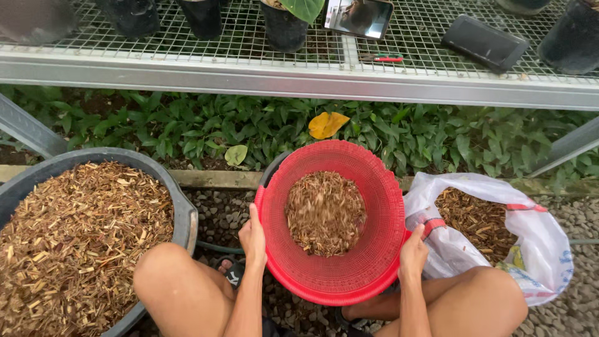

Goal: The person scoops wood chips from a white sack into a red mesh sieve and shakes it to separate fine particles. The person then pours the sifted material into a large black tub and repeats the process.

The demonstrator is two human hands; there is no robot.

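Mesh bench: spans the top of the view, well beyond both hands. It carries black pots and two dark flat devices.

Grey tub: sits to the outer side of the left hand, near it but apart. It is filled with light wood chips.

White plastic bag: lies just beside the right hand, on its outer side. It is open and holds darker chips.

Red sieve basket: held between both hands, tilted toward the viewer. A blurred heap of chips lies in its centre.

Left hand: clamped on the basket's left rim, thumb over the edge.

Right hand: clamped on the right rim, fingers closed around it.

Yellow leaf: lies on green ground plants beyond the basket, away from both hands.
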